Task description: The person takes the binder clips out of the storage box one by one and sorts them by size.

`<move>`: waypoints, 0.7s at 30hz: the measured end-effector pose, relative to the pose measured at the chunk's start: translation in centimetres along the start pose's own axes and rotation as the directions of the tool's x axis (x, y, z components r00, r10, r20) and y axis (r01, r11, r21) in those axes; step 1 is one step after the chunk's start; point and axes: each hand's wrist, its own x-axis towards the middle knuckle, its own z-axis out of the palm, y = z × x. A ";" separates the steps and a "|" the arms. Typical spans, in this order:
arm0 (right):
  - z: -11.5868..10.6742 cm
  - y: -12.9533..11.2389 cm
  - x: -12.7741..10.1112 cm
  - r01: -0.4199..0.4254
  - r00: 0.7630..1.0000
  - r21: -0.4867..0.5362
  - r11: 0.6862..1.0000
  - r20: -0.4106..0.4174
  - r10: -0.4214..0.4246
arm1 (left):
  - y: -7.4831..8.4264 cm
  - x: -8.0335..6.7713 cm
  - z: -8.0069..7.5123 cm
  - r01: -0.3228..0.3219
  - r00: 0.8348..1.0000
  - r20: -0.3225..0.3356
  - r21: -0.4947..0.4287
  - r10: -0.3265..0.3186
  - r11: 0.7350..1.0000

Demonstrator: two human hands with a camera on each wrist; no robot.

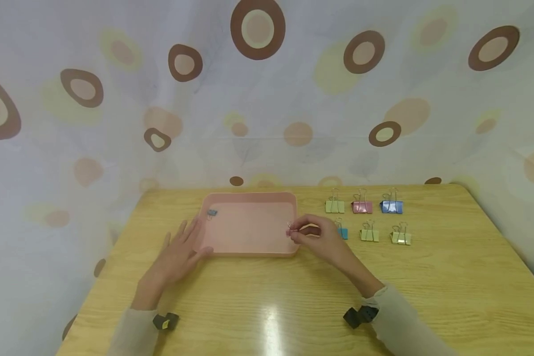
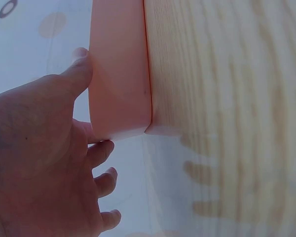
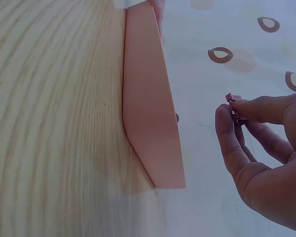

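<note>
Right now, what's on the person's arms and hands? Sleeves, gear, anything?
Both hands are bare: no gloves or rings visible on the left hand or right hand. Pale beige long sleeves reach the wrists. Each wrist carries a small black boxy device: the left one shows a yellowish patch, the right one is all dark.

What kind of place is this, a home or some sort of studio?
Probably a small staged recording corner rather than a lived-in room: a wooden table is closed in by a spotted fabric backdrop, and coloured binder clips sit in neat rows beside a pink tray.
</note>
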 end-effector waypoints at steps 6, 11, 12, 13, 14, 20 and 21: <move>-1.2 0.4 -1.2 0.011 0.999 -0.044 0.999 -0.037 -0.013 | -0.2 0.0 0.1 0.004 1.000 0.003 -0.004 -0.004 1.000; -2.2 0.7 -2.3 -0.016 0.998 -0.060 0.998 -0.065 0.012 | -0.1 -0.2 -0.1 0.001 1.000 0.000 -0.010 -0.001 1.000; -2.4 0.7 -2.5 -0.017 0.998 -0.061 0.998 -0.066 0.013 | -0.1 -0.3 -0.2 0.001 1.000 -0.001 -0.010 -0.001 1.000; -2.7 0.8 -2.8 -0.017 0.998 -0.061 0.998 -0.067 0.013 | 0.0 -0.3 -0.2 0.002 1.000 0.000 -0.011 -0.002 1.000; -2.9 0.9 -3.0 -0.018 0.998 -0.059 0.998 -0.065 0.014 | 0.0 -0.4 -0.3 0.003 1.000 0.000 -0.011 -0.003 1.000; -4.4 1.2 -4.5 -0.027 0.997 -0.094 0.995 -0.072 0.021 | 0.2 -0.4 -0.4 0.003 1.000 0.003 -0.009 -0.003 1.000; -4.7 1.2 -4.8 -0.032 0.997 -0.101 0.994 -0.075 0.024 | 0.2 -0.4 -0.4 0.002 1.000 0.004 -0.010 -0.002 1.000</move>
